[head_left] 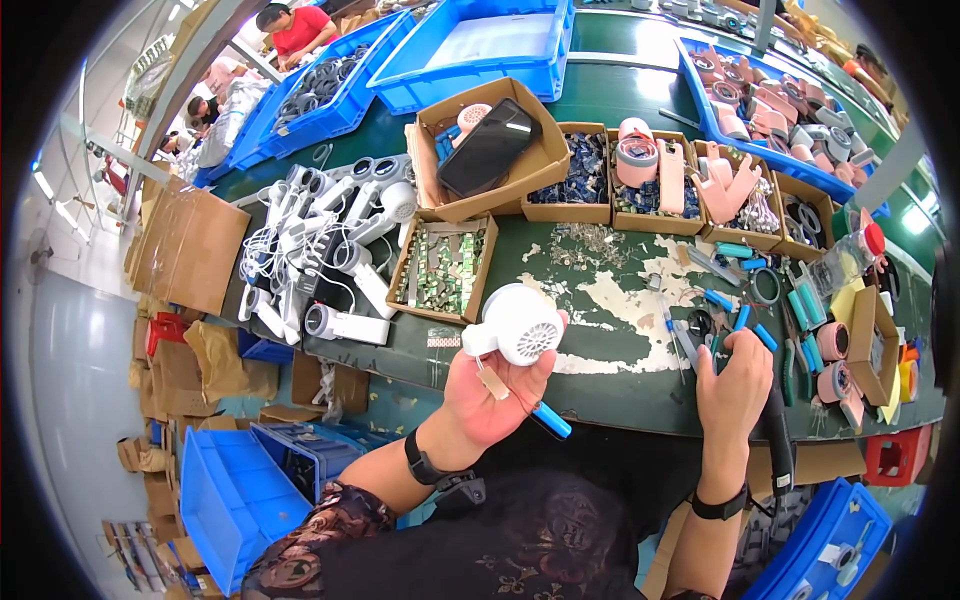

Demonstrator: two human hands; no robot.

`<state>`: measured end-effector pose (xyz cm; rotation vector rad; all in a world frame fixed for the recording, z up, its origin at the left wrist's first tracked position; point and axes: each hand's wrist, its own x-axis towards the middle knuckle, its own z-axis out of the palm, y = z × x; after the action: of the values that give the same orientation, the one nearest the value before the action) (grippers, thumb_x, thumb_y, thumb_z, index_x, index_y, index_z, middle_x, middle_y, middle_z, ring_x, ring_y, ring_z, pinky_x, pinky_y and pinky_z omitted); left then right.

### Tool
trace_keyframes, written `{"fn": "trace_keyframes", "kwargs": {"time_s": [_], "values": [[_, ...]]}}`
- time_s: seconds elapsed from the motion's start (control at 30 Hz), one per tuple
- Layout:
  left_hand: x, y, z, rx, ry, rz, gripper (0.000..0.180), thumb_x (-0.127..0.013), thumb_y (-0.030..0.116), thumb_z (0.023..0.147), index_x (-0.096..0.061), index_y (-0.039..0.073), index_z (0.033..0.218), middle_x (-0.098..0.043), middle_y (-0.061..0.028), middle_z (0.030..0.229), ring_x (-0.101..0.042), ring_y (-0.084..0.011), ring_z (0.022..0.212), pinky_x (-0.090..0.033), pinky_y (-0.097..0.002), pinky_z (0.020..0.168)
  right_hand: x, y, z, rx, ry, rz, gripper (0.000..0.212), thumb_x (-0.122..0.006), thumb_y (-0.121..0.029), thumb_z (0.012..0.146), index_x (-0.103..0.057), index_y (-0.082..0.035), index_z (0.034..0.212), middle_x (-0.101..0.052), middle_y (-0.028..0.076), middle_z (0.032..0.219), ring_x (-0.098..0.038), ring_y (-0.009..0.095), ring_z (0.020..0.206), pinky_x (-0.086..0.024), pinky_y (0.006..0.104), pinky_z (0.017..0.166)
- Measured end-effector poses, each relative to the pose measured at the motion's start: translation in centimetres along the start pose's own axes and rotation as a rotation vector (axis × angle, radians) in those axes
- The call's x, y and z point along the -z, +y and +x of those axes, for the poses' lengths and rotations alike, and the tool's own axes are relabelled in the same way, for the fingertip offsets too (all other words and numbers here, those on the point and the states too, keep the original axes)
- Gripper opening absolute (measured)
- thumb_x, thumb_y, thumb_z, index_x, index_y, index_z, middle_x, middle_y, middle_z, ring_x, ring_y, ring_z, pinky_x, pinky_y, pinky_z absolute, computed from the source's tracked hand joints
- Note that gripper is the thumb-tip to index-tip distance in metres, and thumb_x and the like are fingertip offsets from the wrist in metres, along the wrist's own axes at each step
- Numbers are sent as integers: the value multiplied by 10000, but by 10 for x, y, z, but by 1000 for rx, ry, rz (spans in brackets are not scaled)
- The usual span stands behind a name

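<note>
Two bare hands over the near edge of the table (512, 247). L grip (490, 402) = closed around white fan head (520, 328), cradling it from below, grille toward cam; tan tab (492, 383) hangs off it over the palm. Prob. held like this so tab + leads are easy to see. Blue cell (552, 420) just below L fingers; can't tell if held or loose. R grip (735, 385) = fingers curled, tips down by blue cells (741, 317); can't tell if pinching one. Black handle (778, 442) beside R wrist, type unclear.

Further out: carton of small green boards (430, 313), white fan units (372, 280) w/ tangled leads to L, row of parts cartons (567, 213) behind, prob. sorted by type for quick reach. Black phone (490, 147) atop another carton, hides most of its contents.

Far: blue crate (702, 108) w/ pink parts, co-worker in red (303, 35), lower body hidden. Outer edges cut by lens rim, bkgd too small to ID.
</note>
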<state>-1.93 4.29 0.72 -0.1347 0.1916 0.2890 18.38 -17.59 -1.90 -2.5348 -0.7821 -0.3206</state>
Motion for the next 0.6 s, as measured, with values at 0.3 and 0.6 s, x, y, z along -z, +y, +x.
{"fn": "trace_keyframes", "kwargs": {"time_s": [0.3,0.6], "values": [[-2,-28,-5,-459,-124,805,165,-532,173,1065,-577,47,1161,-622,-147,1335,-625,-256,1214,-537,-449,1018,-8,-4,-5,126,41,67,277,-778,-102,813,-582,-34,996,-634,229,1232,-546,439,1222,-404,499,1054],[-8,-39,-3,-282,14,869,125,-581,160,1043,-583,35,1048,-560,-158,1410,-666,-221,1125,-595,-420,925,51,-80,-13,125,-208,902,238,-759,-115,878,-700,-26,1090,-673,193,1209,-646,336,1120,-488,411,979]]}}
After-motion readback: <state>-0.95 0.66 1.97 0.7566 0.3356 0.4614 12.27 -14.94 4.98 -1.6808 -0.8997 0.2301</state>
